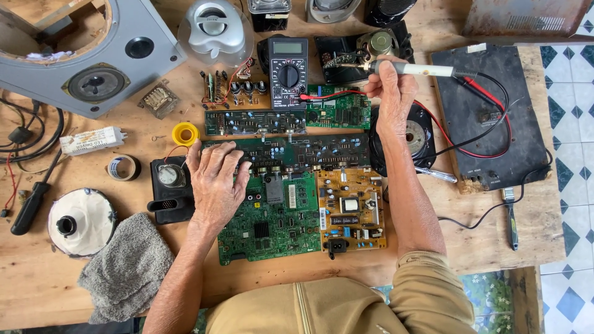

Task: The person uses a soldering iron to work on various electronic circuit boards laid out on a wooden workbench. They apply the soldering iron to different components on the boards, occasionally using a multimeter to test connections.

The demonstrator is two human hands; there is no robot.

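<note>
Your right hand (391, 93) is raised over the far side of the boards, fingers closed around a soldering iron (416, 68) with a pale handle; its metal tip points left toward a small loudspeaker (377, 43), and whether the tip touches anything cannot be made out. Your left hand (215, 179) lies flat, fingers spread and holding nothing, across the left end of a long dark circuit board (297, 153) and the upper corner of the green circuit board (278, 219) below it. Your palm hides the parts beneath. Just beside the green board lies a yellow-brown power board (352, 210).

Beyond the boards stands a dark multimeter (288, 65); its red and black leads (489, 117) run right, over a black panel (482, 124). The grey speaker cabinet (86, 55) is cut off at the top left corner, and several housings along the top edge are cropped — their kind is unclear.

All of it rests on a bare wooden workbench (482, 241), with a grey cloth (127, 266), a tape roll (124, 167), a spool of yellow solder (185, 133) and a black-handled screwdriver (31, 204) to your left. At right, blue-and-white patterned floor tiles (569, 185) show past the bench edge.
</note>
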